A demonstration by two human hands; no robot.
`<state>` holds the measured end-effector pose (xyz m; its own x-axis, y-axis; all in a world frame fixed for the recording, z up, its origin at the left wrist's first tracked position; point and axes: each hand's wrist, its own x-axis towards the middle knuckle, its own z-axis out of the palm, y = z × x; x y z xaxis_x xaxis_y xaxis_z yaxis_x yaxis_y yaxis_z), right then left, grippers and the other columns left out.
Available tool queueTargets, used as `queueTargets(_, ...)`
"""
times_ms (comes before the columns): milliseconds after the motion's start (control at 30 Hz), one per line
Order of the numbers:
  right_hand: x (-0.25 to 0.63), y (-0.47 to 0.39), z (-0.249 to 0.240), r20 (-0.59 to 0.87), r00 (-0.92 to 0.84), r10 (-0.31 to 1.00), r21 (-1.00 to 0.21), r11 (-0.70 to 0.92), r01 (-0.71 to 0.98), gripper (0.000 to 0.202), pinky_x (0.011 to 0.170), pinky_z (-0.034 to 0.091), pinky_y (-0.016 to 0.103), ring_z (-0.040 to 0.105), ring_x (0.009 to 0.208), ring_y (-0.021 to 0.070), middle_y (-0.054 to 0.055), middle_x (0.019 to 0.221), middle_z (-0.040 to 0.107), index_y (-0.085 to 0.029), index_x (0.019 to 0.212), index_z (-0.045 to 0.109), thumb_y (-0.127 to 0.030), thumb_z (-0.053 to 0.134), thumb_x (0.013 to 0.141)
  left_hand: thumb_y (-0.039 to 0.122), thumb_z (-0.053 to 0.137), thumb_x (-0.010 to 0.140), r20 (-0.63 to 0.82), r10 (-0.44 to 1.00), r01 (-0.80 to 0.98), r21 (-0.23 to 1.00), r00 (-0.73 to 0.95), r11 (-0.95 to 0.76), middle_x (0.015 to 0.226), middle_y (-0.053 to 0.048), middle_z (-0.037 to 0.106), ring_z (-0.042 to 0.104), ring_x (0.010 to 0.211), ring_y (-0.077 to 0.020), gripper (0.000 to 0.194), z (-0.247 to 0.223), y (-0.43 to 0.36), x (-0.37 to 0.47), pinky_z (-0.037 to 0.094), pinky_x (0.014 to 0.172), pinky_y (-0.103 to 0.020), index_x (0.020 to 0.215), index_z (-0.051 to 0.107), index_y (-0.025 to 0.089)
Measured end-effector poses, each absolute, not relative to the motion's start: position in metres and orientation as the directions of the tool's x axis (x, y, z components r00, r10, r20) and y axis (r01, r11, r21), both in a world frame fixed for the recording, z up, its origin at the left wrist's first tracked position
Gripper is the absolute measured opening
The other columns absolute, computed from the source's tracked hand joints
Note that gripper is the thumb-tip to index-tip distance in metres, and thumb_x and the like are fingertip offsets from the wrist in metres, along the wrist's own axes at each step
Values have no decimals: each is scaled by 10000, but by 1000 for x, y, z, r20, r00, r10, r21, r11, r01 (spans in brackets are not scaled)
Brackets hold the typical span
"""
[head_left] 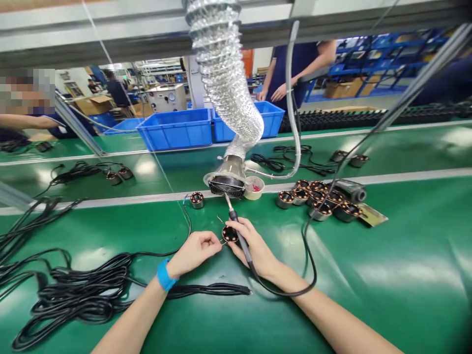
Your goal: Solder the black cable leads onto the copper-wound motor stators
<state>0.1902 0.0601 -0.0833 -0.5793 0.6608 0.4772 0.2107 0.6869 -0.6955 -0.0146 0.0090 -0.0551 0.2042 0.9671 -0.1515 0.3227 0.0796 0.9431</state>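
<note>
My left hand (194, 251), with a blue band at the wrist, is closed in a pinch on a thin wire (223, 243) at the left side of a ring-shaped motor stator (229, 235). Wrapped round a soldering iron (233, 215) is my right hand (257, 247); its fingers also touch the stator's right side. The iron's tip points up and away, just below a black round fan grille (226, 186). Part of the stator is hidden behind the fingers and the iron. Another stator (196, 199) stands behind my left hand.
Several stators (321, 210) cluster at the right beside a metal holder (348, 190). Bundled black cables (84, 285) cover the left. A foil duct (221, 64) hangs overhead, with a small tub (254, 189) near its end. Blue bins (177, 130) and other people stand beyond.
</note>
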Motion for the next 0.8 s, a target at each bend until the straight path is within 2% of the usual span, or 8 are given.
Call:
queueTargets(200,191,63,-87,486,-555,675,-737,658,154,488,924,512,342,594,1006,167,85,1213,472,-246,1314,452,-126,584,860,398,606,845,-153,977,321,942,150,98,678,-9,567,478,653,-129,273,-50,9,-17,361,604,-229,761,643,140)
queueTargets(333,190,63,-86,480,-556,678,-747,649,146,482,882,513,316,592,944,149,75,1182,477,-239,1275,476,-98,599,831,464,607,844,-202,974,174,968,104,182,664,16,520,302,484,-64,326,-57,17,-14,190,452,-212,825,648,141)
queueTargets(433,190,62,-85,476,-576,665,-750,649,128,493,875,507,310,582,949,151,73,1186,478,-240,1266,482,-81,597,814,492,611,845,-211,969,49,977,126,206,639,41,466,221,449,-44,347,-61,21,-8,129,432,-213,840,625,145)
queueTargets(533,190,62,-84,484,-578,657,-756,647,102,518,881,501,314,572,970,159,71,1175,483,-240,1270,478,-75,606,797,496,600,858,-153,983,165,977,104,135,601,41,451,283,467,-62,356,-59,23,-6,182,442,-212,831,649,144)
queueTargets(600,191,62,-83,483,-575,660,-762,640,95,525,870,500,314,569,954,158,70,1161,486,-236,1270,475,-81,618,790,490,597,862,-47,999,289,956,8,42,619,16,511,381,517,-94,353,-56,24,-9,276,485,-220,876,683,148)
queueTargets(667,191,63,-82,481,-578,659,-766,637,89,523,858,502,312,569,929,154,68,1149,491,-236,1267,474,-87,624,789,471,598,863,95,991,411,911,-96,-47,711,-21,612,482,600,-138,340,-54,24,-14,363,566,-245,976,712,171)
queueTargets(733,192,63,-81,483,-582,655,-766,638,82,511,848,505,311,572,917,153,66,1139,496,-237,1261,476,-95,627,793,446,595,866,193,973,507,856,-127,-103,846,-52,687,555,695,-178,323,-54,25,-20,411,646,-271,1031,729,202)
queueTargets(800,192,62,-80,491,-580,650,-761,644,77,497,850,505,314,572,929,158,67,1132,501,-234,1254,480,-105,632,799,430,594,867,212,973,558,821,-96,-124,920,-66,709,590,767,-200,287,-55,25,-27,429,700,-281,960,748,207)
